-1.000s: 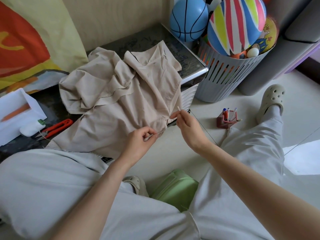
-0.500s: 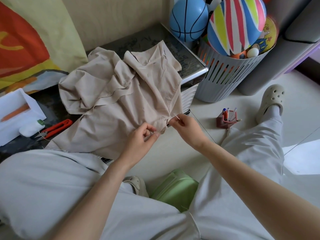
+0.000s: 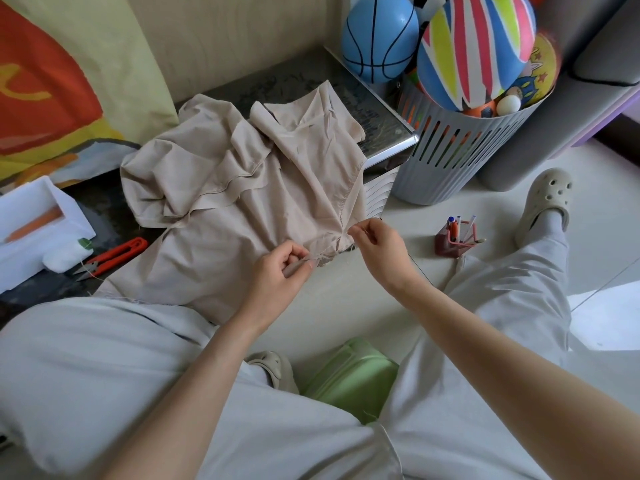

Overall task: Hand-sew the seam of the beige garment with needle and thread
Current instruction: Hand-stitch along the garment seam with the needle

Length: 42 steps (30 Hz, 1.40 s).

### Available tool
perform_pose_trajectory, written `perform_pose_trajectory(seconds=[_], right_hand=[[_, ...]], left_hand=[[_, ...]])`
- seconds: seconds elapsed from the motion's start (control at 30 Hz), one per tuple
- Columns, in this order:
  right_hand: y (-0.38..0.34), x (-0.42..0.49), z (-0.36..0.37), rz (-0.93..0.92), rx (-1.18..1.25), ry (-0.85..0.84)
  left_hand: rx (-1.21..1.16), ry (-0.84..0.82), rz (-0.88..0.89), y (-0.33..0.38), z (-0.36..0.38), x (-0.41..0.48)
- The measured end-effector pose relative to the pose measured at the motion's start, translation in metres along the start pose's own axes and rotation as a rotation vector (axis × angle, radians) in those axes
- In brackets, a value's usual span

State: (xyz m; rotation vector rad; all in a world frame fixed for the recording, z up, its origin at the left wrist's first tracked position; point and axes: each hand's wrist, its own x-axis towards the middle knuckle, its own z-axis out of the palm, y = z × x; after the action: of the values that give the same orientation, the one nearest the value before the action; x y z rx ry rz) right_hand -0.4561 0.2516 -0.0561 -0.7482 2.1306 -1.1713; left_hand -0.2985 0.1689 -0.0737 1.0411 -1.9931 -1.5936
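The beige garment (image 3: 242, 202) is spread on the dark worktop (image 3: 284, 83), with its near edge hanging off toward the lap. That edge is pinched by the left hand (image 3: 280, 271), thumb against curled fingers (image 3: 294, 252). The grip of the right hand (image 3: 379, 242) is pressed together at the cloth's corner just beside it, on what is judged to be the needle. The needle itself is too thin to be made out, and no thread can be traced. The cloth is gathered in creases between the two hands.

Several faults could follow from here. If the needle is driven blind through the bunched cloth, the left fingers could be pricked, since they are held close to the point of entry. If a lower fold is caught along with the seam, layers that should be free would be stitched together. If the thread is drawn too hard, the seam could be puckered or the thread snapped. If it is left slack, a loop or tangle could form. On a long draw the thread could be pulled out of the needle's eye. Should the left pinch be loosened, the edge would drop and the stitch line would wander. The red snips (image 3: 114, 254) and the white spool (image 3: 65, 259) lie well apart to the left, out of easy reach.
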Motion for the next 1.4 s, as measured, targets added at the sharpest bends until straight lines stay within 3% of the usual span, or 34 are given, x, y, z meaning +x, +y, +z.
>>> perform_pose_trajectory(seconds=[0.27,0.43,0.57,0.8,1.07,1.4], right_hand=[[-0.021,0.006,0.011,-0.116,0.041,-0.05],[-0.02,-0.001,0.007,-0.132,0.163,-0.209],[-0.014,-0.003,0.008,-0.156,0.042,-0.341],[-0.019,-0.004,0.003,-0.212,0.039,-0.304],[-0.012,-0.003,-0.015,-0.186,-0.133,-0.265],[0.011,-0.021,-0.004,-0.23,-0.262,-0.23]], left_hand=[[-0.03,-0.031,0.022,0.007,-0.001,0.0],[-0.076,-0.009,0.04,0.013,-0.007,0.001],[-0.095,0.002,0.043,0.018,-0.009,0.004],[-0.016,-0.088,0.002,0.017,-0.02,0.01],[0.008,-0.219,-0.04,0.029,-0.029,0.021],[0.176,-0.125,0.053,0.013,-0.017,0.008]])
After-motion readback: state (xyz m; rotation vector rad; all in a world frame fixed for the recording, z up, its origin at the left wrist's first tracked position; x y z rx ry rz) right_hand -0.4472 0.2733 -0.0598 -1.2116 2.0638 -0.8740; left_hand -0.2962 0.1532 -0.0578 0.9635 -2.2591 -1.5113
